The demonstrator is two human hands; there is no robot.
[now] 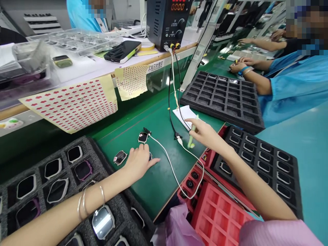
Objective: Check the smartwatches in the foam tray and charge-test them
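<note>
My left hand point(139, 160) is palm down over the green tabletop with its thumb stretched out to the side. A watch case point(150, 156) shows partly past its fingers; whether they touch it is hidden. Close by lie a second watch case point(120, 157) and a third watch case point(142, 137) with a small red-marked label. Beside that one is the dark tip of a white cable point(164, 150). My right hand point(203, 133) is closed around a light green pen-like stick point(191, 139), tilted downward near a white paper pad point(188, 114).
Black foam trays of watch cases stand left point(96, 160) and right point(271, 147); another foam tray point(222, 99) is behind. A red tray point(217, 215) sits by my lap. A power supply point(166, 27) and a phone point(123, 52) are on the shelf. Co-workers sit across and at right.
</note>
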